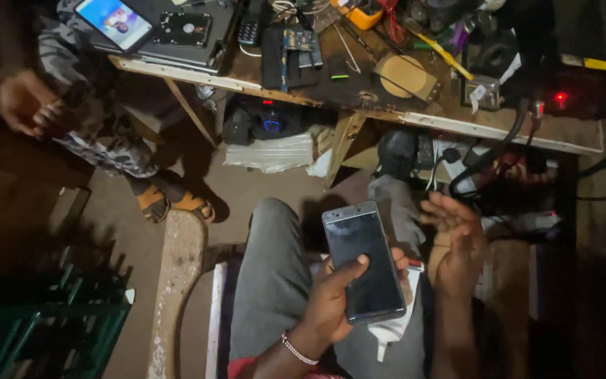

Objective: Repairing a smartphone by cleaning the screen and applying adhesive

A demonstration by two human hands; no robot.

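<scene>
My left hand (pixel 331 302) wraps around a dark smartphone (pixel 363 261) over my lap, thumb lying across its blank screen, fingers curled behind it. Just beside it, my right hand (pixel 457 245) hangs open, fingers loosely spread, holding nothing. Beyond my knees stands a cluttered workbench (pixel 415 119); another person's sandalled feet (pixel 170 202) rest far left.

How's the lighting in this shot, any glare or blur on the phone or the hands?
Head view: dim overall, corners falling to black; the workbench is the brightest area. The dark smartphone in the left hand shows only faint sheen, no hard glare. The open right hand looks slightly motion-blurred. A red indicator light glows.
</scene>
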